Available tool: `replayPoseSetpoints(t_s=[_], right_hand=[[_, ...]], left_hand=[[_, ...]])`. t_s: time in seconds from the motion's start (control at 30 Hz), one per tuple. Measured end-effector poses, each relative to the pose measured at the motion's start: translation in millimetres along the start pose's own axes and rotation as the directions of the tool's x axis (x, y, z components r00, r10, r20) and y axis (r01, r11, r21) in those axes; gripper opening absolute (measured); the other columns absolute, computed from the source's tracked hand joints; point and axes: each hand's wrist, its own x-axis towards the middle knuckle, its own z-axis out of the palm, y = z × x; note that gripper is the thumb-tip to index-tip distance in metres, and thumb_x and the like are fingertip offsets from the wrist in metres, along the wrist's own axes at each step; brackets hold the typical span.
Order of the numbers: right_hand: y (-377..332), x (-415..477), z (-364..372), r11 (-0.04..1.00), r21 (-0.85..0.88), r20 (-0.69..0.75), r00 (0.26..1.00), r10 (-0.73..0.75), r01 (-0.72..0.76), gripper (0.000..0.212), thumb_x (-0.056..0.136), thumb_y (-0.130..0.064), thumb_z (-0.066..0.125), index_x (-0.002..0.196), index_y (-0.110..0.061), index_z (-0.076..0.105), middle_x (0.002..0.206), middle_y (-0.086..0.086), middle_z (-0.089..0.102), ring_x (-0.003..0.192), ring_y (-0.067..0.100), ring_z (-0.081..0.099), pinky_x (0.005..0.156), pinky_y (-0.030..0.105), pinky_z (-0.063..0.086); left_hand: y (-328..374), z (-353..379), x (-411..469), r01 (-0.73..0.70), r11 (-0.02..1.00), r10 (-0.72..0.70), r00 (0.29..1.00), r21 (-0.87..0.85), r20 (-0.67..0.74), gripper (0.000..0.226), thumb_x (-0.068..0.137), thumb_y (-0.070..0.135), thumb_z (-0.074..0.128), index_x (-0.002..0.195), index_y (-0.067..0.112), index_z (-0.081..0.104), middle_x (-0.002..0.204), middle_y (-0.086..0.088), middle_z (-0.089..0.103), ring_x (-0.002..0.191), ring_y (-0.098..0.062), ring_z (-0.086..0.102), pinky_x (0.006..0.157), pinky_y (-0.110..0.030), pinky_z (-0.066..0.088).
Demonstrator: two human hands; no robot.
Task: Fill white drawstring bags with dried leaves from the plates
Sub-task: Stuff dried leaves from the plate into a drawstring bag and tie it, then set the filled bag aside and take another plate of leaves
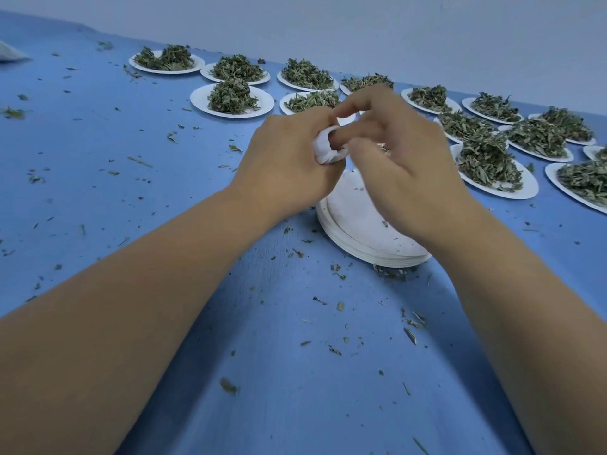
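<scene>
Leans in on two bare forearms (157,290) over the desk (98,165). Clutches the white drawstring bag (323,151) in the left grip (289,159); pinches its mouth with the right grip (404,165), just rightward, nearer the heaped plates (527,191).

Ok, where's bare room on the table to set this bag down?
Left of the left hand, the table holds only leaf crumbs; also between the forearms. Crowded: leaf plates along the far and right side, empty plate stack beneath the right hand.

Blue table (82,192) (scuffed), pale wall (361,24)
</scene>
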Motion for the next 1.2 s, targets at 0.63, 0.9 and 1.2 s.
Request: replayPoseSetpoints(t_s=[0.63, 0.9, 1.2], right_hand=[[-59.1, 75.8, 134.1, 0.852, 0.432, 0.374, 0.918, 0.130, -0.297, 0.066, 0.073, -0.033, 0.081, 0.129, -0.027, 0.046, 0.114, -0.011, 0.067, 0.098, 0.003, 0.069, 0.087, 0.040, 0.061], [-120.9, 138.6, 243.8, 0.817, 0.433, 0.487, 0.861, 0.143, -0.381, 0.054, 0.082, -0.036, 0.078, 0.119, -0.024, 0.041, 0.110, -0.004, 0.062, 0.096, 0.014, 0.068, 0.084, 0.042, 0.062], [-209.5, 213.1, 396.2, 0.801, 0.520, 0.397, 0.914, 0.082, -0.298, 0.030, 0.079, -0.029, 0.078, 0.098, -0.018, 0.057, 0.097, -0.003, 0.066, 0.086, 0.016, 0.067, 0.063, 0.025, 0.058]], left_hand=[[-56.2, -140.7, 12.2, 0.213, 0.626, -0.448, 0.885, -0.750, -0.122, 0.008, 0.084, 0.016, 0.069, 0.081, 0.012, 0.074, 0.102, -0.018, 0.072, 0.092, -0.024, 0.071, 0.093, -0.052, 0.054], [-180.2, -270.5, -33.9, 0.314, 0.474, -0.784, 0.576, -0.823, -0.232, 0.025, 0.100, 0.033, 0.049, 0.107, 0.012, 0.062, 0.107, -0.006, 0.077, 0.096, -0.022, 0.074, 0.085, -0.035, 0.059], [-263.7, -342.5, -57.2, 0.269, 0.541, -0.841, 0.194, -0.797, -0.505, 0.030, 0.086, -0.009, 0.039, 0.073, 0.009, 0.059, 0.063, 0.000, 0.061, 0.043, -0.010, 0.053, 0.046, -0.020, 0.043]])
